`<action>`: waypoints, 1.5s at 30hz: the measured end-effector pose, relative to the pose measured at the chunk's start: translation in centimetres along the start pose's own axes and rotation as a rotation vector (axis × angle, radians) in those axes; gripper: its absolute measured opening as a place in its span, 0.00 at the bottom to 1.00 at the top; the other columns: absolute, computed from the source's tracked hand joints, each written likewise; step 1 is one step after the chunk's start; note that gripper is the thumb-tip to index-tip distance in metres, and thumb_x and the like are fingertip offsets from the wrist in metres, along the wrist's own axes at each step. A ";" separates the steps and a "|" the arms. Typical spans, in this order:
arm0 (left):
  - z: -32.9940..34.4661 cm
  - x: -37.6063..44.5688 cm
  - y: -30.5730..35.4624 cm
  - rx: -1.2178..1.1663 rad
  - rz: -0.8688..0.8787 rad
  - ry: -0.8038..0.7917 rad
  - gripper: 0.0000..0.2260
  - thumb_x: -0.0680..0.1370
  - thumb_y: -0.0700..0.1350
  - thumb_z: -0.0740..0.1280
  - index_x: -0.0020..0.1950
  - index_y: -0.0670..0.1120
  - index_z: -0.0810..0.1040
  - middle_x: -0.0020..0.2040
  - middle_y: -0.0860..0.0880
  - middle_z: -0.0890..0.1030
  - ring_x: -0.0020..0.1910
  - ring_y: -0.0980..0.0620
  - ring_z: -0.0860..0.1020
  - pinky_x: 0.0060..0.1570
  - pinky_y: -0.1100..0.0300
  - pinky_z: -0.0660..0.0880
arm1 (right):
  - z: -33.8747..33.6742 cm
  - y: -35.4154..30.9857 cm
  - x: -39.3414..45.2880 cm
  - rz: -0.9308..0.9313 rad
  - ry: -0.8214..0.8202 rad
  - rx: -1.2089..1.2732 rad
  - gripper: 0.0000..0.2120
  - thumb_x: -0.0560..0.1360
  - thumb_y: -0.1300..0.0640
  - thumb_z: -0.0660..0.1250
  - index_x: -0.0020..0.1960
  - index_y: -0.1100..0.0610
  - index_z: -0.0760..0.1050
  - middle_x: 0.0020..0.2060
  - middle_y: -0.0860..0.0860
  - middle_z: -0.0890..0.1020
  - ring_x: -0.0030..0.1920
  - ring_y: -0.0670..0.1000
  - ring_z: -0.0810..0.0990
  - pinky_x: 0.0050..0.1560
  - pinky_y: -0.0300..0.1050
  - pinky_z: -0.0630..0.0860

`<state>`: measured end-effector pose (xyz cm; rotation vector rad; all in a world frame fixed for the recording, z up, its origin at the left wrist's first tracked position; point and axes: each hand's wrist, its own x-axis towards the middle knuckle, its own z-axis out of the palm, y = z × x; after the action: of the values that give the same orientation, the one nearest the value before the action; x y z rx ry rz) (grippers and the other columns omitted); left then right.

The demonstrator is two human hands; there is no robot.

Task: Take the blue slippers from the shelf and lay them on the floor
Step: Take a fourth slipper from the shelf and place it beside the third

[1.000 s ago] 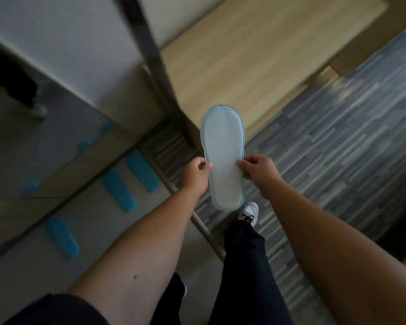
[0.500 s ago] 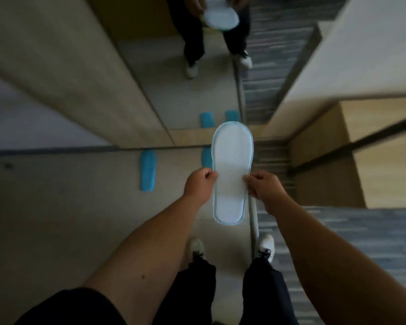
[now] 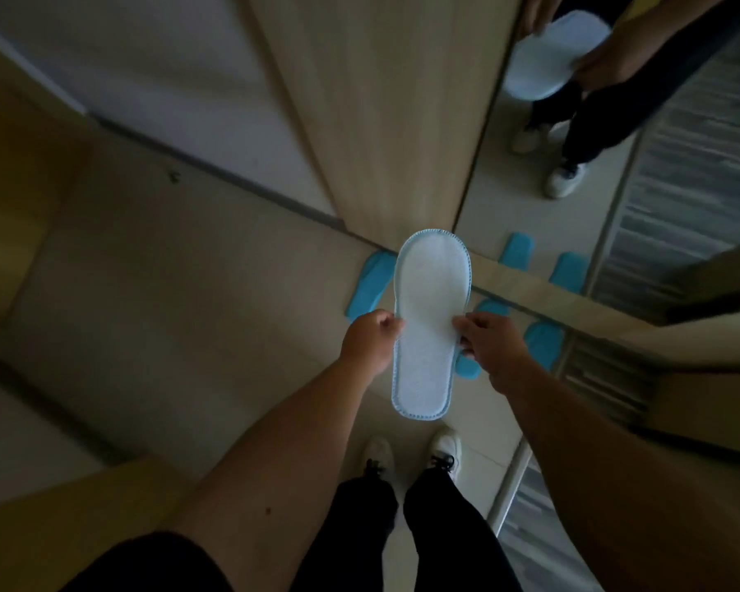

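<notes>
**Slipper held over the floor, ready to go down**

Head view: both hands hold one slipper (image 3: 430,331) flat in the air, pale sole side up, its blue stitched rim showing all round. The left hand (image 3: 370,341) pinches the slipper's left edge, fingers closed on it; the right hand (image 3: 492,348) pinches the right edge the same way, thumb on top and fingers curled under. The slipper hangs well above the pale floor (image 3: 189,292), forward of the person's white shoes (image 3: 411,457).

Blue slippers (image 3: 370,282) already lie on the floor beyond and below the held one, one to its left and others to its right, close to the mirror (image 3: 616,173) whose glass repeats them and the standing person.

The step in hand looks like the carry from shelf to floor, with the placing not yet done. The next move probably calls for bending down, turning the slipper sole-down if needed, and setting it on bare floor beside the others.

No container is in view; the shelf is not clearly shown.
</notes>
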<state>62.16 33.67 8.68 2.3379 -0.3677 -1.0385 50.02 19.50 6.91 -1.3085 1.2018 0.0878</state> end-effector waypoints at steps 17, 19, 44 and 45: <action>-19.9 12.9 -14.9 0.008 0.024 -0.046 0.13 0.78 0.48 0.62 0.35 0.46 0.71 0.30 0.48 0.72 0.34 0.47 0.70 0.36 0.57 0.64 | 26.0 -7.6 5.9 0.029 0.041 -0.088 0.07 0.77 0.56 0.67 0.41 0.56 0.80 0.37 0.58 0.80 0.35 0.52 0.75 0.38 0.47 0.74; -23.5 15.6 -17.1 0.034 0.036 -0.094 0.15 0.78 0.48 0.62 0.33 0.46 0.69 0.29 0.49 0.70 0.34 0.47 0.69 0.36 0.57 0.64 | 30.4 -8.2 7.0 0.065 0.062 -0.062 0.09 0.77 0.56 0.67 0.40 0.57 0.79 0.34 0.57 0.78 0.34 0.52 0.73 0.36 0.47 0.73; -25.0 33.2 -18.9 -0.358 -0.058 -0.169 0.19 0.72 0.56 0.59 0.48 0.42 0.77 0.49 0.36 0.80 0.49 0.36 0.81 0.48 0.37 0.79 | 41.1 -10.5 18.9 -0.480 0.276 -0.446 0.09 0.77 0.55 0.66 0.42 0.59 0.77 0.39 0.49 0.78 0.36 0.48 0.75 0.36 0.38 0.68; -25.0 33.7 -19.2 -0.383 -0.085 -0.161 0.18 0.74 0.54 0.60 0.48 0.41 0.77 0.50 0.35 0.80 0.51 0.34 0.80 0.48 0.36 0.79 | 40.7 -10.4 19.6 -0.441 0.324 -0.404 0.10 0.78 0.55 0.65 0.39 0.59 0.75 0.36 0.49 0.74 0.33 0.48 0.72 0.33 0.38 0.64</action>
<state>103.72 43.36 -8.84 1.9484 -0.1153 -1.2226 90.63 36.03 -8.10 -1.9758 1.1695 -0.2196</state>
